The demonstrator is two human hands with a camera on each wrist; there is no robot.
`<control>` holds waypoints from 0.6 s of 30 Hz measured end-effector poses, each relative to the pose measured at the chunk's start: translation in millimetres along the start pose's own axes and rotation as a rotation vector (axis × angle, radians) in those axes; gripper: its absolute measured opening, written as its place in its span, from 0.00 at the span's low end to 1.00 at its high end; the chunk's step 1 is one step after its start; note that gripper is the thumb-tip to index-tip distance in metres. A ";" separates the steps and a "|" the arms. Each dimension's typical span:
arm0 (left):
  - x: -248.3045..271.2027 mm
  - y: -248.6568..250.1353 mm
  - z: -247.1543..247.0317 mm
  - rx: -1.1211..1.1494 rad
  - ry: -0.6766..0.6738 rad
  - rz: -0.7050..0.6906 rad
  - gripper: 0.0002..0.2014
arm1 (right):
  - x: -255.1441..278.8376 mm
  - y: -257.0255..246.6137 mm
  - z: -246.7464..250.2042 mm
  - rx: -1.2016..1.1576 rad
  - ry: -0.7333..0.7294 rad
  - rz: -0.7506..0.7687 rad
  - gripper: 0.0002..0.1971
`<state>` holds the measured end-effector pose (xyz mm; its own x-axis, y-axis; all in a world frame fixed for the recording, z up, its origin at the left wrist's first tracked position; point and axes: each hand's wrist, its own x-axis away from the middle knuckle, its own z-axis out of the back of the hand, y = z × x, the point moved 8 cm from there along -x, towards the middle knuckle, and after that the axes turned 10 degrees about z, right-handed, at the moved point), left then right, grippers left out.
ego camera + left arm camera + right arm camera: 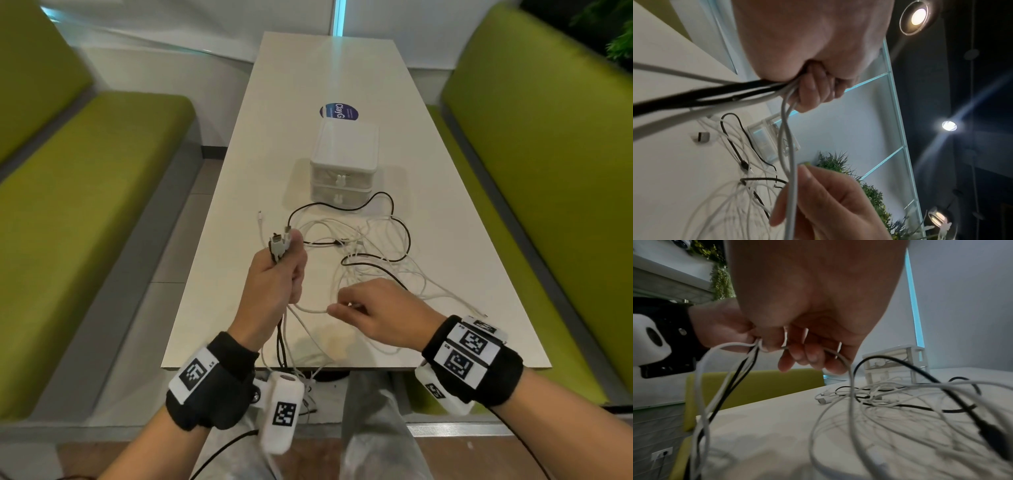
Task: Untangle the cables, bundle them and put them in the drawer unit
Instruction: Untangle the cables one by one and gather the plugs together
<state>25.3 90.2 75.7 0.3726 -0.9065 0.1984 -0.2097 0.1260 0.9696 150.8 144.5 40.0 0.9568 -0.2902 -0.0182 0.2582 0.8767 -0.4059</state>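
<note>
A tangle of white and black cables [370, 253] [890, 395] lies on the white table [445, 240] in front of a small white drawer unit [342, 164] [898, 365] with both drawers closed. My left hand [277, 270] [813, 84] is raised above the near table edge and grips a bunch of cable ends [281, 243], plugs sticking up; the strands hang down past the edge. My right hand [370, 311] [797, 350] is just to its right and pinches one white cable [308, 308] [791, 178] that runs from the left fist.
Green benches [85, 212] [548, 171] flank the narrow table on both sides. A round blue sticker [339, 111] sits behind the drawer unit. A loose white plug [260, 216] lies left of the tangle. My knees are below the near edge.
</note>
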 end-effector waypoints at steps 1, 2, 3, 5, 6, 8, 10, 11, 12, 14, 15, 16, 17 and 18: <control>0.4 2.2 0.7 -0.080 -0.001 -0.028 0.22 | 1.5 5.3 2.3 0.005 -0.006 -0.015 0.18; 0.4 3.8 1.6 -0.168 0.010 -0.053 0.20 | 3.1 10.1 6.3 0.000 0.002 -0.031 0.17; -0.2 3.9 1.8 -0.242 0.024 -0.072 0.16 | 5.0 14.5 11.4 -0.015 0.025 -0.047 0.15; -3.1 -0.8 -0.3 -0.311 0.038 -0.065 0.07 | 7.6 19.7 23.0 -0.070 0.122 -0.074 0.13; -4.3 -4.0 -2.2 -0.345 0.040 -0.055 0.08 | 8.1 20.0 28.2 -0.108 0.183 -0.084 0.12; -5.1 -11.7 -10.7 -0.493 0.003 -0.039 0.12 | 6.3 15.6 34.5 -0.184 0.285 -0.086 0.11; -5.1 -21.1 -23.2 -0.724 -0.094 -0.002 0.17 | 3.3 8.9 35.1 -0.205 0.319 -0.076 0.12; -4.7 -25.3 -26.1 -0.825 -0.127 0.020 0.19 | 2.8 8.4 32.6 -0.207 0.308 -0.076 0.12; -4.7 -26.3 -25.5 -0.877 -0.134 0.030 0.19 | 3.8 9.6 30.0 -0.217 0.292 -0.078 0.11; -6.0 -18.6 -12.6 -0.792 -0.064 0.006 0.18 | 9.9 17.4 25.7 -0.258 0.271 -0.094 0.10; -6.9 -12.2 0.1 -0.658 0.011 -0.012 0.17 | 14.2 23.4 24.8 -0.279 0.274 -0.112 0.10; -6.2 -4.7 14.7 -0.497 0.095 -0.031 0.17 | 18.8 29.3 25.8 -0.288 0.286 -0.130 0.12; -5.6 0.5 30.1 -0.338 0.176 -0.048 0.17 | 22.2 34.3 27.1 -0.281 0.296 -0.147 0.13; -4.6 3.8 43.5 -0.199 0.244 -0.060 0.19 | 24.2 37.1 28.0 -0.263 0.292 -0.156 0.14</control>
<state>-16.6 77.2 72.3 0.5894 -0.7946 0.1453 -0.0091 0.1733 0.9848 187.2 180.7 50.0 0.8214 -0.5410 -0.1807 0.3174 0.6967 -0.6433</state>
